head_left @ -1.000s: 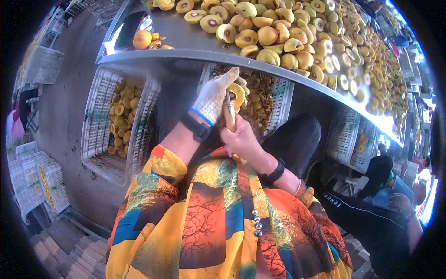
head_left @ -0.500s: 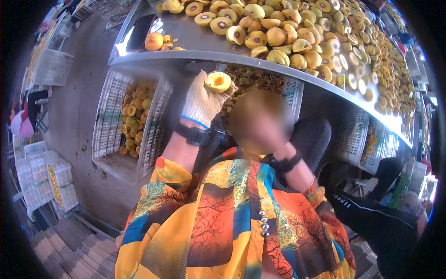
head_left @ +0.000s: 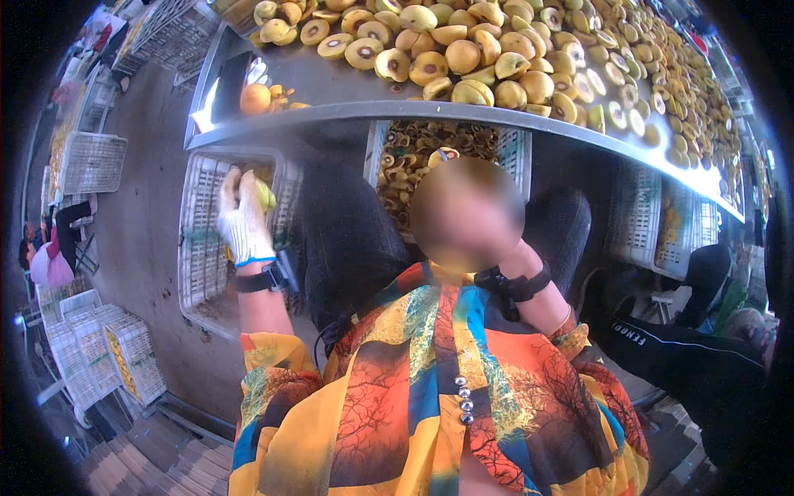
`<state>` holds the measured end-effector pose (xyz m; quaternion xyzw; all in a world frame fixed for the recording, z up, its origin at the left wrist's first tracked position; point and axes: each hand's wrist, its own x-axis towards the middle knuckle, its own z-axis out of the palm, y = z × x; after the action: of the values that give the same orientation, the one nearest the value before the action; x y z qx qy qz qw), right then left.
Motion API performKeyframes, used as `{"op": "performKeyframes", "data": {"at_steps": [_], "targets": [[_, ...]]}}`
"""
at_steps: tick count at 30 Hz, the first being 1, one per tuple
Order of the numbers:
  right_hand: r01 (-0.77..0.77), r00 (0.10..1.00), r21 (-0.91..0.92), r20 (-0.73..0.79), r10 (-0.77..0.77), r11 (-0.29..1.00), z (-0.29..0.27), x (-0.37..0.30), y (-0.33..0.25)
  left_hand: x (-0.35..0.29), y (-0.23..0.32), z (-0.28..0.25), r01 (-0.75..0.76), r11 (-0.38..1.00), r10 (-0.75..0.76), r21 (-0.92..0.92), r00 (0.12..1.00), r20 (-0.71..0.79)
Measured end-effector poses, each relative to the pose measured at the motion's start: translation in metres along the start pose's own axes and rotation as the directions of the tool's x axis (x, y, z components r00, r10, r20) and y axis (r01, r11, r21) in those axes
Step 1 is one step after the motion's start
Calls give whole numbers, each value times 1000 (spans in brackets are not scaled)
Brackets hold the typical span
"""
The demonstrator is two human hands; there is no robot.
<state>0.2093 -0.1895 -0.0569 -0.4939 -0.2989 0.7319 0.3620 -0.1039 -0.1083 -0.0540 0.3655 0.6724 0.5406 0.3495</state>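
Observation:
My left hand (head_left: 246,217), in a white knitted glove with a blue cuff edge, is over the white plastic crate (head_left: 194,256) at the left. A yellow-green peach half (head_left: 265,195) shows at its thumb side, held in the hand. My right hand (head_left: 475,219) is in front of my body, above the middle crate (head_left: 521,174). A round blur covers its fingers and whatever they hold. Just above the blur sticks out a small curved piece (head_left: 444,155) with blue and orange on it. The middle crate holds many brownish-red scraps.
A metal table (head_left: 347,109) with a raised rim spans the far side, heaped with peach halves (head_left: 463,56). One whole orange fruit (head_left: 255,99) lies at its left corner. More white crates (head_left: 637,236) stand at the right, near a person in dark clothes (head_left: 686,364).
My left hand has moved left with the peach half, from beside the middle crate to over the left crate. My right hand stays in about the same place.

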Motion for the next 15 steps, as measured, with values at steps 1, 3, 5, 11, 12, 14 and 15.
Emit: {"op": "performKeyframes", "data": {"at_steps": [1,3,5,11,12,14,15], "targets": [[5,1000,20,10,-5,1000,0,-2,-2,6,1,-5,-165,970,164,180,986,16],[0,999,78,44,-3,997,1,-2,0,-1,19,9,-283,940,260,188,956,138],[-22,996,134,87,10,991,0,-2,0,-16,26,36,-240,960,149,146,876,459],[0,984,217,173,-38,976,9,-19,-9,-84,10,116,315,941,-78,-126,563,823],[-86,977,247,209,34,965,8,-20,-10,-90,7,124,363,913,-60,-187,574,817],[-50,990,203,142,21,978,7,-20,-5,-93,7,132,407,906,-154,-114,569,808],[-12,997,159,78,-1,987,6,-18,-1,-92,1,136,377,924,-185,-62,582,792]]}}
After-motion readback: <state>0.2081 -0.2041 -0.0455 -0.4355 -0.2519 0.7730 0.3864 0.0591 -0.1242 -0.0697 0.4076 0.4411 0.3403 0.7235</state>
